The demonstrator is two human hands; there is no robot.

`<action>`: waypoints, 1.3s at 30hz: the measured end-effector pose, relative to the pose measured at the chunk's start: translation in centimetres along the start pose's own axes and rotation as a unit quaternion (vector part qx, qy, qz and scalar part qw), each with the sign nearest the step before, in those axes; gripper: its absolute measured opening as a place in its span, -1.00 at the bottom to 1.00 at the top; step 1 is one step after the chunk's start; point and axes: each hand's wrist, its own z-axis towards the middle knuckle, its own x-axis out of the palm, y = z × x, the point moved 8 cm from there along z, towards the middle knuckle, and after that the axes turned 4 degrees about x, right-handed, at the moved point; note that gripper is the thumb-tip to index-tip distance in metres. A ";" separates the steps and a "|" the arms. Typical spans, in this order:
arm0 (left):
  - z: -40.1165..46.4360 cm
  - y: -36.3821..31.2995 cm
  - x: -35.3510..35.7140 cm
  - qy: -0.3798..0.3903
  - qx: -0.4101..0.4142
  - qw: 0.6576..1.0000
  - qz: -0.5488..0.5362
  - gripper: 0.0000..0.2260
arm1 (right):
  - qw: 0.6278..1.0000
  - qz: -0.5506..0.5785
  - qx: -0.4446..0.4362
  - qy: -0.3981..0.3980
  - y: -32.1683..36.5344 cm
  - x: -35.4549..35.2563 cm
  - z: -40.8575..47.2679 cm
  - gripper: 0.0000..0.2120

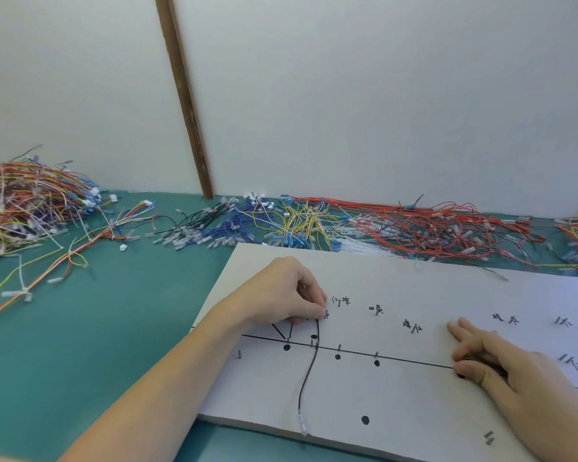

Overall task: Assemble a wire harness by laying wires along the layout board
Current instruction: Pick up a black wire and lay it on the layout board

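a teal tabletop carries everything here, backed by a pale wall with a brown wooden strip leaning up it. the white layout board lies on the tabletop toward the near right, marked with a black drawn line, black dots, small upright pins and handwritten labels. beyond the far edge of the layout board, loose wires lie in heaps along the wall: a red wire heap behind its far right part, a yellow wire bundle and a blue wire bundle behind its far left corner, and a large mixed tangle of harnesses well to the left of the board. the left hand rests on the left part of the layout board with its fingers curled, pinching the upper end of a black wire. from that pinch the black wire runs down across the drawn line, passes between pins, curves toward the near edge of the layout board and ends in a clear terminal sleeve at that edge. the right hand lies on the right part of the layout board, fingers fairly straight and pressed flat over the drawn line, holding nothing that shows.
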 end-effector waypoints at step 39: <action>5.1 11.8 -18.9 -0.367 -0.271 0.889 -0.045 -0.92 | 1.000 -0.003 0.010 -0.012 -0.5 -0.2 0.3 -0.78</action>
